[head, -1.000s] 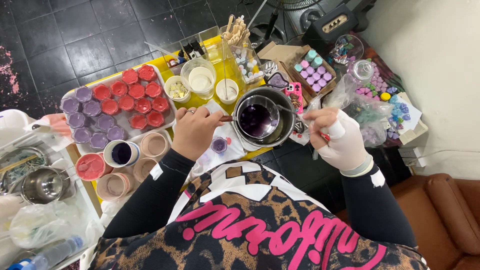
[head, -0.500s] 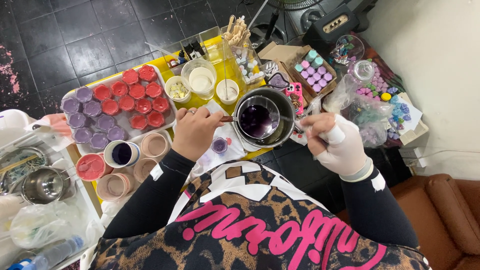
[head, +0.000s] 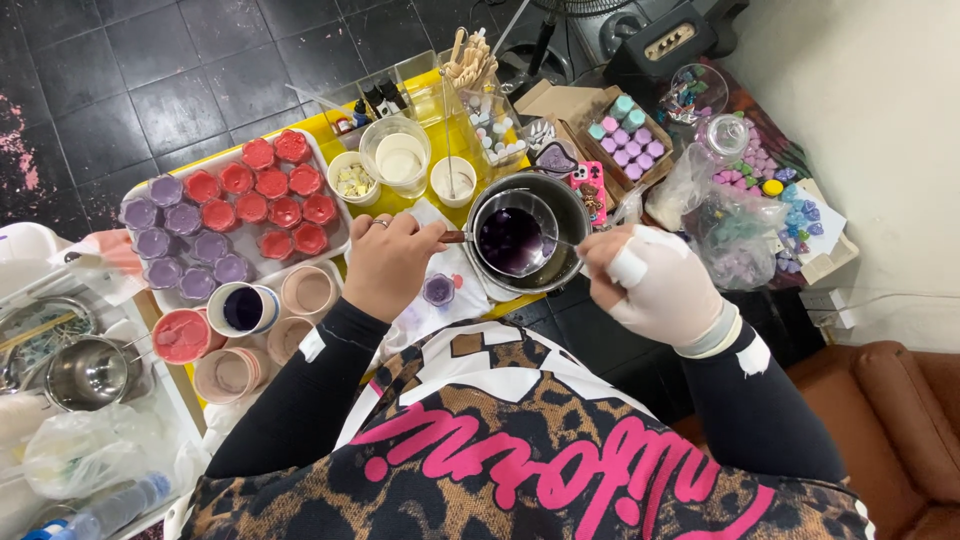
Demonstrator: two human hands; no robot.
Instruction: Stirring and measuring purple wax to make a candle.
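Observation:
My left hand grips the handle of a small metal ladle pot full of dark purple liquid, which rests inside a larger steel pot. My right hand, in a white glove, is closed around a thin metal stirrer that reaches into the purple liquid. A tiny clear cup of purple wax stands just right of my left hand.
A white tray holds several red and purple filled moulds. Pink and purple cups stand near my left arm. Tubs, wooden sticks, a cardboard box of wax shapes and plastic bags crowd the yellow table.
My right hand has moved left and down, closer to the pot, and the stirrer tip now sits in the purple liquid. The left hand has stayed on the handle.

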